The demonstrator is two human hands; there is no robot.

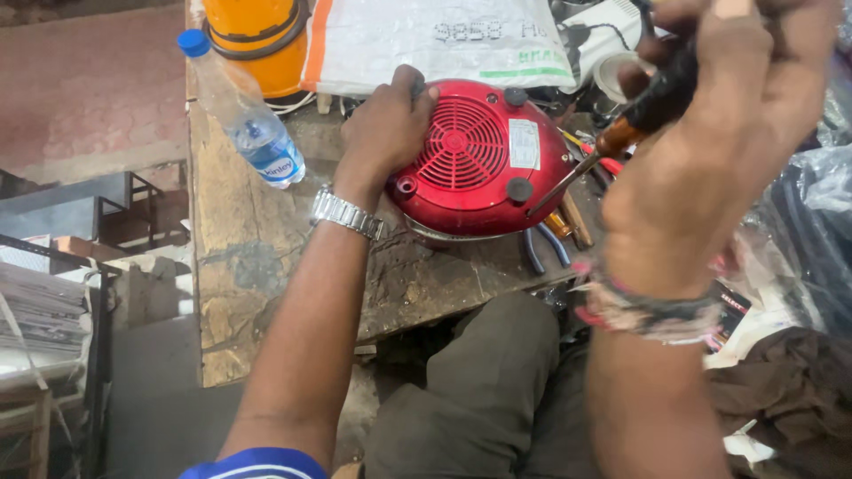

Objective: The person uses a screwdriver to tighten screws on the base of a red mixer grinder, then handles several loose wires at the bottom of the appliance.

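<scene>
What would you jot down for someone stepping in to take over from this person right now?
Left hand: pressed on the upturned red appliance, steadying it on the wooden bench.
Right hand: gripping a screwdriver, tip down at the appliance's base near a black rubber foot.
Nearby: pliers beside the appliance, water bottle to its left.
Done: appliance flipped over, base up.
Left: base cover is still on; I cannot tell which screws are out.

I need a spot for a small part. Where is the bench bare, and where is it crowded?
Bare wood lies between the water bottle and the left hand, and along the bench front edge under that forearm. Right of the red appliance it is crowded: pliers, tools, and the right hand holding a screwdriver.
</scene>
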